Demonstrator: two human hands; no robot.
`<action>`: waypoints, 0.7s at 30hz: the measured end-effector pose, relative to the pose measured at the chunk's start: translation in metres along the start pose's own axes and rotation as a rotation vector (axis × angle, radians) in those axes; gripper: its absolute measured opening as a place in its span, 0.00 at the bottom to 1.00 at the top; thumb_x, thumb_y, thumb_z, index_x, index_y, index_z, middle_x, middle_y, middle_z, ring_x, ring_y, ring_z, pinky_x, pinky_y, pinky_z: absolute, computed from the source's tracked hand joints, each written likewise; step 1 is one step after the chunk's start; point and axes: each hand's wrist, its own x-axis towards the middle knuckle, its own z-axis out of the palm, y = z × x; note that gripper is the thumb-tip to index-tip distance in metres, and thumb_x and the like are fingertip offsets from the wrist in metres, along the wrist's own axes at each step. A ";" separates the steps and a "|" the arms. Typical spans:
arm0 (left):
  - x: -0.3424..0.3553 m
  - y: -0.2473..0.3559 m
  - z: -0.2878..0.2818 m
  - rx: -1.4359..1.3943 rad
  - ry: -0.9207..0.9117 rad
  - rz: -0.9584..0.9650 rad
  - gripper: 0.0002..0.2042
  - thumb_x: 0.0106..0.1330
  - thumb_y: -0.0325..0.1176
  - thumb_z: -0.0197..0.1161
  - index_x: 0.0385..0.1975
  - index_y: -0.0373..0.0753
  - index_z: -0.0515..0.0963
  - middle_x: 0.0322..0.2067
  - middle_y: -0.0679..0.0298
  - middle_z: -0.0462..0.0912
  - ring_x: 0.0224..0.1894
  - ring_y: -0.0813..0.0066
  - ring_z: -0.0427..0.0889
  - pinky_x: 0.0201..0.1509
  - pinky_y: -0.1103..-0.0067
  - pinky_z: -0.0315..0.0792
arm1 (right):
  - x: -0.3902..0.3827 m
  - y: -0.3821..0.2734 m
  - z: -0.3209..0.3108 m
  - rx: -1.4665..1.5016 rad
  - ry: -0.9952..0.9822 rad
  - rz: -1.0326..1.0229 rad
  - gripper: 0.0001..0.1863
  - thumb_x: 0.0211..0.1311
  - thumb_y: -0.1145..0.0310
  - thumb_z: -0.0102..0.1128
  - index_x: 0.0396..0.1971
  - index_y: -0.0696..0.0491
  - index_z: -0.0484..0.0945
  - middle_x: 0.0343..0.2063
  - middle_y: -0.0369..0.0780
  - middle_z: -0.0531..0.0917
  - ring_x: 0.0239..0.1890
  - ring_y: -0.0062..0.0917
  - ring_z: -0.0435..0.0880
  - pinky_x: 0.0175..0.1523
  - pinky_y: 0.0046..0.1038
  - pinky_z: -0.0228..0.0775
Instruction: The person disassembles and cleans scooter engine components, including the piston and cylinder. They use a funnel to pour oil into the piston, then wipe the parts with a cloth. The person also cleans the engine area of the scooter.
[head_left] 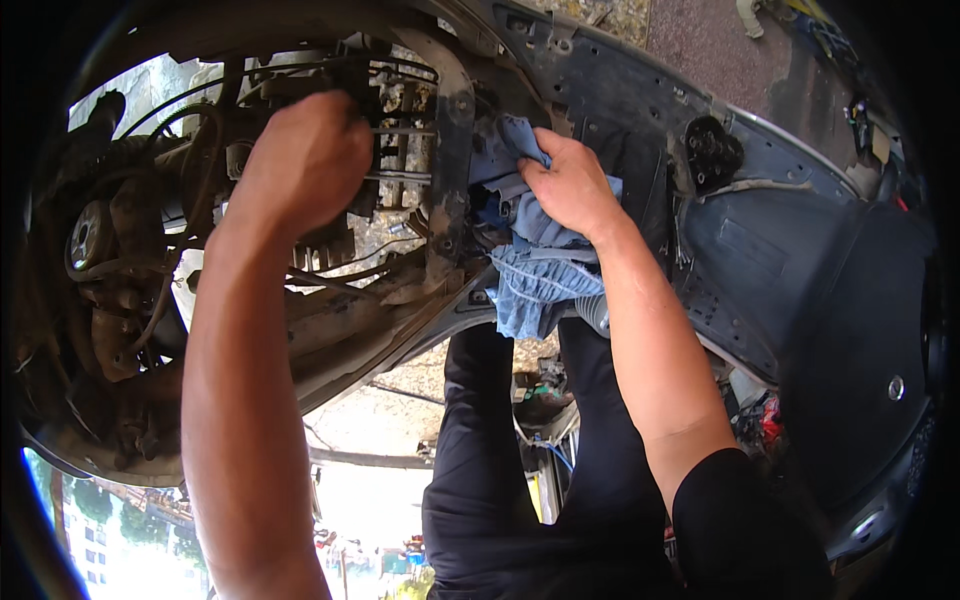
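My right hand (574, 188) pinches a fold of crumpled blue cloth (540, 285) between thumb and fingers. The cloth lies bunched on the dark body panel, and its gathered lower end hangs toward my legs. Over the opened vehicle bay, my left hand (308, 165) is curled into a fist and slightly blurred. Its fingers face away, so whatever they grip, if anything, is hidden. Close by are dark mechanical parts and thin metal rods (402, 178) running toward the frame member (455, 150).
Greasy hoses and a round pulley (92, 238) fill the bay at the left. A large dark panel (735, 245) with a rounded dark part (712, 155) on it spreads to the right. Assorted tools and parts (545, 385) lie on the ground between my legs.
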 end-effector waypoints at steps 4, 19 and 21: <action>0.058 -0.007 0.039 -0.044 -0.027 0.201 0.15 0.64 0.38 0.52 0.39 0.32 0.79 0.38 0.40 0.81 0.45 0.40 0.78 0.51 0.61 0.72 | -0.010 -0.005 -0.008 0.093 -0.119 0.079 0.14 0.55 0.69 0.58 0.42 0.52 0.81 0.34 0.52 0.83 0.42 0.50 0.81 0.48 0.40 0.73; 0.152 -0.004 0.119 0.367 -0.465 0.217 0.25 0.70 0.52 0.53 0.60 0.42 0.72 0.59 0.57 0.74 0.62 0.65 0.70 0.68 0.68 0.61 | -0.061 -0.006 0.008 0.109 -0.137 -0.141 0.10 0.49 0.73 0.63 0.35 0.53 0.79 0.31 0.42 0.77 0.38 0.37 0.79 0.46 0.36 0.72; 0.163 -0.004 0.127 0.402 -0.568 0.161 0.26 0.69 0.51 0.54 0.58 0.39 0.73 0.56 0.54 0.76 0.59 0.63 0.73 0.65 0.66 0.64 | -0.063 -0.004 0.012 0.131 -0.096 -0.182 0.11 0.47 0.73 0.65 0.34 0.52 0.79 0.29 0.41 0.76 0.37 0.36 0.78 0.44 0.37 0.72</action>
